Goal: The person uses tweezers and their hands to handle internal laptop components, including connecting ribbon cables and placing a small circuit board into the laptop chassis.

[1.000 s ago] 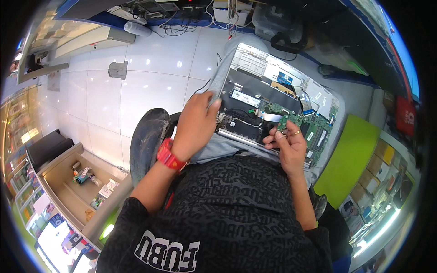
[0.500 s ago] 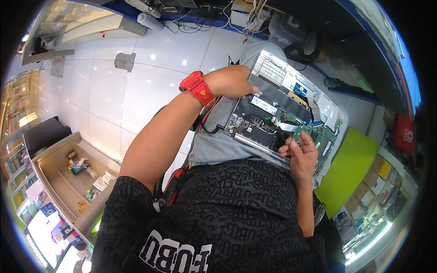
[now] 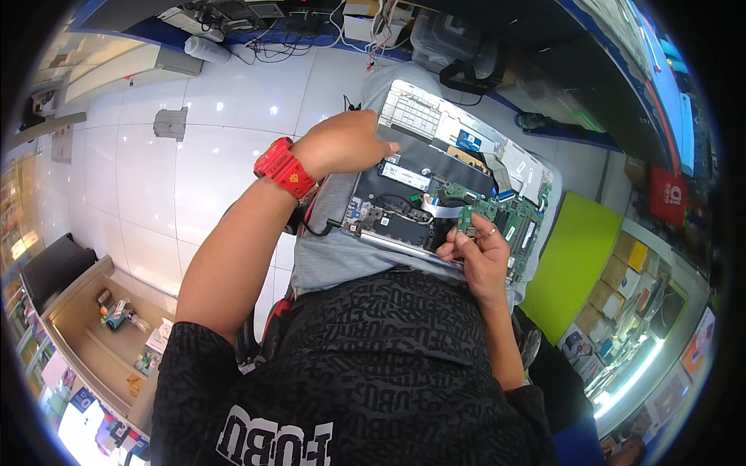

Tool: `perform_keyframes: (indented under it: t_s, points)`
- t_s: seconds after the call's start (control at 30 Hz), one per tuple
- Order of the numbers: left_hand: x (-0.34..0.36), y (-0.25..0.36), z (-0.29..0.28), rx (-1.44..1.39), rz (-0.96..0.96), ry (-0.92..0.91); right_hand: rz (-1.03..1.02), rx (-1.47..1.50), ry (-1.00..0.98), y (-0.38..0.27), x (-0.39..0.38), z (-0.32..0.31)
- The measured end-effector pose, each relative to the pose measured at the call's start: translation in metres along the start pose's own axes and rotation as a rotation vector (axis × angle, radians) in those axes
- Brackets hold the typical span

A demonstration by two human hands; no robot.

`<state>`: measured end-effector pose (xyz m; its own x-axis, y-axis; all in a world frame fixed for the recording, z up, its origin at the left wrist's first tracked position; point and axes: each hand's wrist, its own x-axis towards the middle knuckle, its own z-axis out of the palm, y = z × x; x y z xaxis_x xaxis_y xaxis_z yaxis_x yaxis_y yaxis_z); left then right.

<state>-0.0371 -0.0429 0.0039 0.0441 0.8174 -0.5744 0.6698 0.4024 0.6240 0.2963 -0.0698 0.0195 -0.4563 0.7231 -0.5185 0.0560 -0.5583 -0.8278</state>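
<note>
An opened laptop base, silver with its inner parts bare, lies tilted across my lap. My left hand grips its far left edge, the thumb resting on top and the other fingers hidden underneath. Between the thumb and fingers of my right hand is a small green circuit board, raised over the near part of the base. A white ribbon cable runs from this board to the left. Also inside the base are a white-labelled drive stick and a larger green main board.
A lime green panel stands right of my lap beside a lit glass display case. Cables and a clear plastic box are at the far side. On the left is an open beige drawer holding small items.
The whole scene has shifted left in the picture as my head turned. Both hands keep their hold, with the small board still raised over the laptop base.
</note>
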Motion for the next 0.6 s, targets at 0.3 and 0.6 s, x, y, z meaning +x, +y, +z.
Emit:
perform_keyframes:
  t_s: [0.3,0.6]
  points:
    - [0.002,0.01,0.002,-0.02,-0.042,0.2,0.005,0.002,-0.031,0.002,0.001,-0.003]
    - [0.035,0.029,0.016,0.43,0.554,0.69,0.028,-0.052,-0.107,-0.007,-0.001,0.004]
